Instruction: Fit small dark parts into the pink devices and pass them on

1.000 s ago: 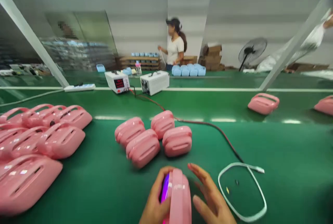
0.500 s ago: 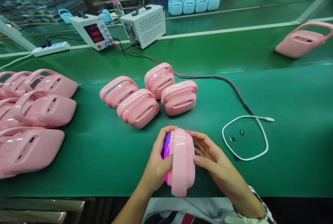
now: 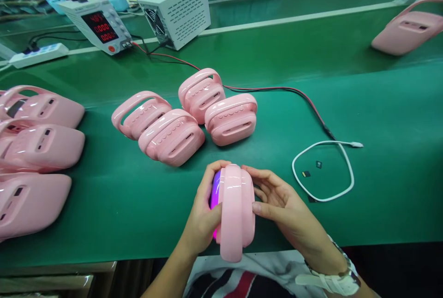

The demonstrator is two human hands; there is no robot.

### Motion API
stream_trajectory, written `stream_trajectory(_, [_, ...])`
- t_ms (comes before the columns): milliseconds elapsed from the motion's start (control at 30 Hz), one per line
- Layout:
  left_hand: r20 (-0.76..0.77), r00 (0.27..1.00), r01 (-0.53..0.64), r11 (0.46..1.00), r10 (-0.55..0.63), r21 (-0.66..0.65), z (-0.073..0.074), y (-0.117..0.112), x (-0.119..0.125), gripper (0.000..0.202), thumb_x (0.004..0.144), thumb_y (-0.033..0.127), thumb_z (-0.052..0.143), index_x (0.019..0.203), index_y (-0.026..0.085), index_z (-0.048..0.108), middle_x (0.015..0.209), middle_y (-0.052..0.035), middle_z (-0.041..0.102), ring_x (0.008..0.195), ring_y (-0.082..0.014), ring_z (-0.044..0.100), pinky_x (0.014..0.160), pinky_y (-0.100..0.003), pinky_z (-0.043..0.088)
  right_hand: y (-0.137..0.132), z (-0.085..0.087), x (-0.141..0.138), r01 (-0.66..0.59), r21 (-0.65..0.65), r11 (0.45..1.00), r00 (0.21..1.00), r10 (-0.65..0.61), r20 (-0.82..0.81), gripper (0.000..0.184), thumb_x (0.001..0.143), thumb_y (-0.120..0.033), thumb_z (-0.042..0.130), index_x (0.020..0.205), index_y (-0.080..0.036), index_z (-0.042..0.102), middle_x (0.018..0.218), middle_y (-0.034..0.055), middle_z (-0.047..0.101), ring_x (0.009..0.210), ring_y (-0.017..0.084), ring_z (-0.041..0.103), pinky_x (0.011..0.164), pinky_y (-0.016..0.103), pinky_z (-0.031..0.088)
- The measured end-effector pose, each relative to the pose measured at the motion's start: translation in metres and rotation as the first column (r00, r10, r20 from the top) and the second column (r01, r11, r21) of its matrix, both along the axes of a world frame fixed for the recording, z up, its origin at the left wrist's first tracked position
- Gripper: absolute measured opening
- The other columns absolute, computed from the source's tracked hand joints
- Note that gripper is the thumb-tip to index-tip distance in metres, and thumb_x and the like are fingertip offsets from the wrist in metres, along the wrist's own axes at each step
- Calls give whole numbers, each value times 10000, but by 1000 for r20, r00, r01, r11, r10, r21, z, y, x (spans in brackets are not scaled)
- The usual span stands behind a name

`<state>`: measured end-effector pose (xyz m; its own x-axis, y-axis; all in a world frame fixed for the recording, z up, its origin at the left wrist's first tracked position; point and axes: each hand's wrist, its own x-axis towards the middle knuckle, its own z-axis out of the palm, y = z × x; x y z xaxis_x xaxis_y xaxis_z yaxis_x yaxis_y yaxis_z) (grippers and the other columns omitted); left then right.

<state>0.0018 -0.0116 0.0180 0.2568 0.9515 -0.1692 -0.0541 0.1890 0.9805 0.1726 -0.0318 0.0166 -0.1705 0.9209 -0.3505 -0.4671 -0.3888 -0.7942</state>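
A green mat (image 3: 380, 150) covers a long workbench that fills most of the frame, with a white strip (image 3: 297, 18) running across the upper part and a second green lane behind it. At the bottom centre, right at the near edge of the bench, the left hand (image 3: 202, 217) and right hand (image 3: 284, 205) clasp a pink handled speaker (image 3: 236, 210) between them, fingers curled and pressed against both sides; a purple glow shows on its left face. Just above, four pink speakers (image 3: 187, 116) lie clustered, touching one another. More pink units (image 3: 34, 150) are stacked along the left edge, and one lies alone at the upper right (image 3: 406, 28). A white cable loop (image 3: 323, 171) rests to the right of the hands, joined to a red-black lead (image 3: 277, 89) running up to a power supply (image 3: 98, 26) and a white vented box (image 3: 180, 5) at the upper left. The mat right of the loop lies open. Compared with half a second ago, the view has tipped further down, and the right fingers have closed more tightly on the speaker.
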Motion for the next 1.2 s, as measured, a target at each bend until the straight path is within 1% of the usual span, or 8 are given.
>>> stream_trajectory(167, [-40, 999, 26, 1000, -27, -17, 5, 1, -1, 405, 788, 315, 683, 1160, 311, 522, 1079, 28, 528, 876, -157, 511, 784, -216, 454, 1, 1, 1, 7, 15, 1000, 1000, -7, 13, 495, 632, -282, 865, 1087, -269, 669, 1324, 55, 606, 1255, 278, 522, 1077, 437, 398])
stream_trajectory(433, [-9, 997, 77, 997, -77, -1, 15, 7, 0, 468, 716, 409, 708, 1124, 287, 514, 1082, 16, 522, 920, -186, 505, 840, -264, 432, 10, 1, 7, -43, 1, 999, 998, 43, 39, 518, 573, -207, 877, 1045, -263, 671, 1241, 50, 640, 1184, 248, 563, 1013, 392, 452])
stream_trajectory(567, [-30, 996, 81, 994, -79, 68, 15, 9, 0, 407, 745, 398, 680, 1105, 273, 538, 1075, 18, 527, 963, -188, 507, 845, -247, 421, 10, 3, 10, -77, 46, 996, 997, 77, 20, 506, 613, -206, 855, 1081, -285, 678, 1225, 42, 652, 1183, 233, 574, 982, 367, 488])
stream_trajectory(667, [-43, 997, 69, 994, -66, 82, 12, 9, 0, 383, 760, 365, 673, 1108, 273, 542, 1057, 18, 545, 970, -189, 518, 855, -251, 414, -1, 4, 9, -10, 134, 991, 995, -3, 98, 382, 688, -246, 812, 1048, -323, 708, 1274, 32, 638, 1228, 243, 557, 948, 360, 515])
stream_trajectory(733, [-33, 998, 65, 994, -62, 85, 11, 9, -1, 401, 747, 356, 683, 1113, 276, 539, 1062, 17, 548, 974, -194, 523, 850, -257, 417, -10, 4, 7, 39, 248, 968, 954, -109, 278, 244, 721, -251, 794, 948, -326, 748, 1260, 28, 650, 1205, 252, 577, 951, 373, 506])
stream_trajectory(833, [-25, 998, 60, 995, -58, 83, 10, 9, -2, 421, 732, 361, 690, 1114, 274, 535, 1058, 14, 553, 970, -201, 530, 846, -268, 423, -19, 4, 1, 49, 424, 904, 820, -279, 500, 139, 773, -215, 759, 861, -320, 779, 1131, 27, 712, 1064, 234, 652, 956, 393, 485])
stream_trajectory(1067, [-78, 996, 47, 994, -40, 97, 11, 9, -3, 392, 749, 365, 655, 1107, 260, 533, 1046, 11, 552, 956, -192, 524, 846, -256, 421, -15, 5, -8, 23, 705, 709, 672, -533, 514, 180, 799, -64, 700, 824, -235, 753, 838, 12, 720, 967, 183, 625, 868, 311, 510])
stream_trajectory(1200, [-96, 995, 41, 995, -32, 90, 11, 8, -2, 395, 776, 354, 635, 1144, 262, 524, 1107, 5, 542, 1028, -203, 519, 891, -253, 417, -17, 8, 6, 4, 709, 705, 686, -518, 511, 164, 802, -79, 708, 823, -241, 728, 828, -3, 703, 936, 176, 635, 855, 309, 516])
